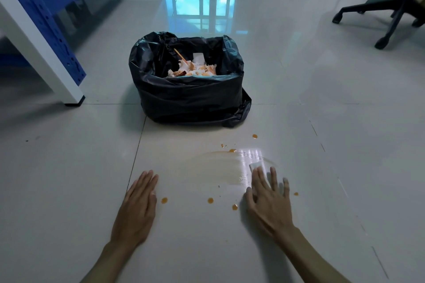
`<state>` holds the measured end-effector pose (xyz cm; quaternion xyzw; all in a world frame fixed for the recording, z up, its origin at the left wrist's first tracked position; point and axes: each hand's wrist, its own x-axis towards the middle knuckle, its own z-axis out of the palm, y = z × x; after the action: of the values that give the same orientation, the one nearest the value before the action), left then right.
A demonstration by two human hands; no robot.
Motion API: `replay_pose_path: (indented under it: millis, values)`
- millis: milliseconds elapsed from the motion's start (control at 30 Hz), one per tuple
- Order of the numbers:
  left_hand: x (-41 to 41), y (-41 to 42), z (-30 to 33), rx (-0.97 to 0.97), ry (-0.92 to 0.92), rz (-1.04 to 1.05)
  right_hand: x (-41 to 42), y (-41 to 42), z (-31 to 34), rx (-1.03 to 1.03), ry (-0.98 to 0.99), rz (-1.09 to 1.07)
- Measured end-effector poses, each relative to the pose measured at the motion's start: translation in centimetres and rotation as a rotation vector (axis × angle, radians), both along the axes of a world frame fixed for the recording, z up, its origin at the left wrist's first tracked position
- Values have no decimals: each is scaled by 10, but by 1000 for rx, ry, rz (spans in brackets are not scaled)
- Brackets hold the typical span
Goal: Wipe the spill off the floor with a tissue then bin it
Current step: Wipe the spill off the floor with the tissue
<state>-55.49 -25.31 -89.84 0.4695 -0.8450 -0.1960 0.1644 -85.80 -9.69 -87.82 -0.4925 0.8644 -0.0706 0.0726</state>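
While the right hand (268, 193) presses flat on a white tissue (256, 165), only one corner of the tissue peeks out past the fingertips. The fingers are spread wide, not curled – the tissue is pinned to the floor (69, 179), not picked up. The left hand (138, 200) lies flat and empty on the floor, just beside one orange drop (164, 200).

A thin orange smear (220, 167) spreads out next to the tissue, between the two hands and the bin (188, 96). More small drops sit around it, some near the bin and some close to the wrists. The bin stands further away on the floor, lined with a black bag and already holding messy tissues.

What could go wrong? The tissue looks small for so much mess, so it may get soaked and just push the orange around. The left hand could slide into that near drop and spread it. Little drops at the sides – easy to miss.
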Motion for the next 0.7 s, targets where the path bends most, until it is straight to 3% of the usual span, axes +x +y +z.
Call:
replay_pose_path:
  millis: [367,533,700]
  values:
    - [5,17,-8,6,-30,14,35,-29,2,21,-60,39]
    - [6,13,-9,-10,-21,26,86,-68,6,1,-118,189]
    - [10,9,-15,13,-9,16,159,-88,-7,-87,-143,474]
